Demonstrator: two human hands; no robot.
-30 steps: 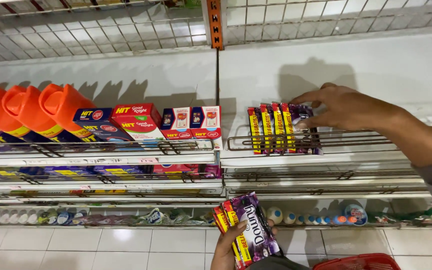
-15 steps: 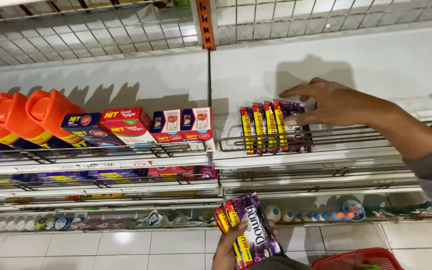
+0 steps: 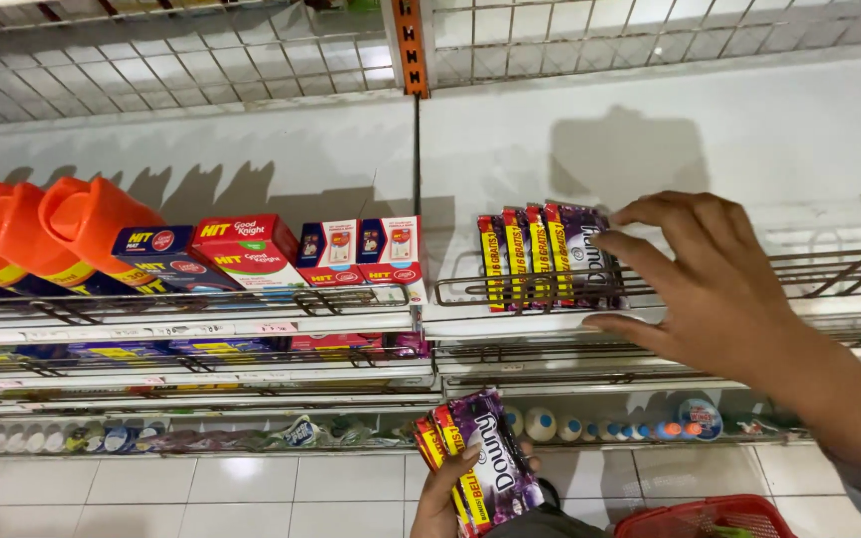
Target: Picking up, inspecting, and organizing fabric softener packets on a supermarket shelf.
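Wire shelf [image 3: 849,269]: four purple packets [image 3: 548,257], right hand [image 3: 710,289]

Right hand [image 3: 695,284] spread, fingertips touching the row of purple sachet packs [image 3: 548,257] on the wire shelf [image 3: 849,274]; left hand [image 3: 445,493] grips a purple sachet bundle [image 3: 480,460] low down; orange bottles [image 3: 42,234] and red boxes [image 3: 251,249] at left; red basket [image 3: 710,518] below.

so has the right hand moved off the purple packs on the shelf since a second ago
No. The right hand stays at the right end of the row of purple packs behind the wire shelf rail, fingers on the outermost pack; only small finger shifts show.
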